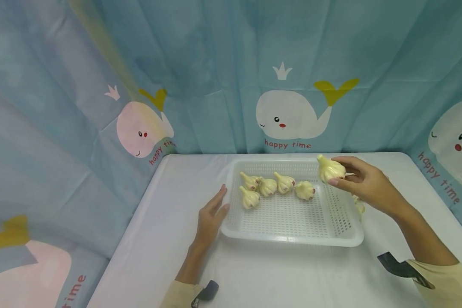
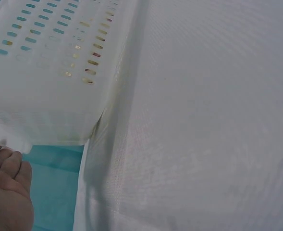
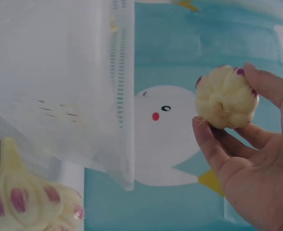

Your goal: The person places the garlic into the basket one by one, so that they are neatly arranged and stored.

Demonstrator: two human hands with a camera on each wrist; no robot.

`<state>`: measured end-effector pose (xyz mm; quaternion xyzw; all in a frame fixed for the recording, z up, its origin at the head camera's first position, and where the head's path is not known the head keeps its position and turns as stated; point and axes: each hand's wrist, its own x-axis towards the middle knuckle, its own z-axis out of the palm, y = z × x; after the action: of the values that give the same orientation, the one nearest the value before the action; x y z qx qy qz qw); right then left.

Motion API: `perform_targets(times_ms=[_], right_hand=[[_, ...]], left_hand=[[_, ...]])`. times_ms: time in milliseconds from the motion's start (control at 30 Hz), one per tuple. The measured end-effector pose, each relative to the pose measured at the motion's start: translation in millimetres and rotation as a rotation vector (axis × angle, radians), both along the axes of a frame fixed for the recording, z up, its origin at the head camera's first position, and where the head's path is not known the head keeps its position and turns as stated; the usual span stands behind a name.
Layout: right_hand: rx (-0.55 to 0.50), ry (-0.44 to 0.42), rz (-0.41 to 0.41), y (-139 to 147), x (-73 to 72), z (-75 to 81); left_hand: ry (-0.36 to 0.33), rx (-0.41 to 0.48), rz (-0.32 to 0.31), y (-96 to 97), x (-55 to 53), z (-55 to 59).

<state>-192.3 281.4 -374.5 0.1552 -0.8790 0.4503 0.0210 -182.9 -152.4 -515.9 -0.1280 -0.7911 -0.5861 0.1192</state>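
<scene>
Left hand (image 1: pixel 209 218) at the basket's (image 1: pixel 288 239) left side: grip slack, fingers extended along the rim, thumb apart. Bulbs (image 1: pixel 359 208) on the surface (image 1: pixel 158 218), just outside the basket's right wall, partly hidden. Five garlic bulbs (image 1: pixel 268 187) inside, toward basket's far left and middle. Right hand (image 1: pixel 369 184) over basket's right rim, forearm slanting inward; grip pinches one garlic bulb (image 1: pixel 331 170) between thumb and fingers, above the basket's far right. Blue whale-print curtain (image 1: pixel 215 107) beyond the basket.
</scene>
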Motion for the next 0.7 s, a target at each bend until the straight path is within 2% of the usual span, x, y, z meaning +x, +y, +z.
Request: perform_targets(times_ms=[233, 467, 700], right_hand=[[-0.017, 0.004, 0.057, -4, -8.6, 8.6], [-0.038, -0.046, 0.019, -14, -15.9, 15.6], [-0.081, -0.062, 0.046, -22, -25.7, 18.6]], left_hand=[[0.002, 0.009, -0.001, 0.8, -0.3, 0.4], [-0.007, 0.036, -0.005, 0.8, -0.8, 0.2], [0.001, 0.017, 0.007, 1.2, -0.5, 0.5]])
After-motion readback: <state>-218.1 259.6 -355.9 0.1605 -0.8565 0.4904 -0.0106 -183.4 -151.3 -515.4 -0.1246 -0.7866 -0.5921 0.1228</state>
